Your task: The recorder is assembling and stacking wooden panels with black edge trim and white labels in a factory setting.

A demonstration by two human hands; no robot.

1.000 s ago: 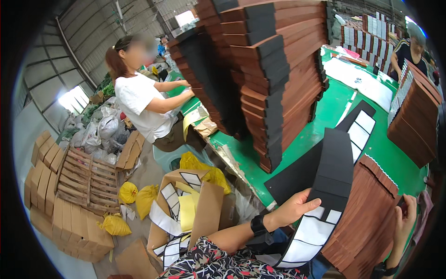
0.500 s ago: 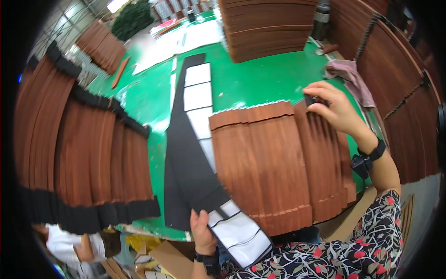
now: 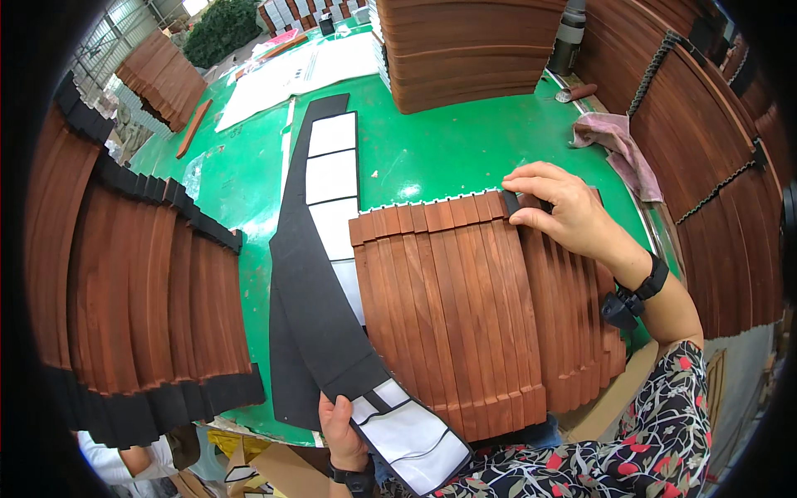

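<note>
My left hand (image 3: pixel 342 430) is closed on the near end of a long black strip sheet (image 3: pixel 324 332), which looks like foam with white-backed rectangles (image 3: pixel 405 432) along it. The strip stretches away from me, left of a row of reddish-brown wooden slats (image 3: pixel 440 324). My right hand (image 3: pixel 564 212) pinches a small black piece (image 3: pixel 510 204) between thumb and fingers. It sits at the far right corner of this row, against the slat ends. Beneath my right hand and wrist lies another slat row (image 3: pixel 569 332), partly covered.
Stacked brown slats with black ends (image 3: pixel 158 290) fill the left of the green table (image 3: pixel 457 149). A tall brown stack (image 3: pixel 473 58) stands at the back, near a bottle (image 3: pixel 568 41). A pink cloth (image 3: pixel 614 141) hangs at the right edge. Another person's arm (image 3: pixel 137 458) shows lower left.
My right hand has moved left, bringing the small black piece to the corner of the front slat row. My left hand keeps its hold on the strip. The whole view has shifted slightly.
</note>
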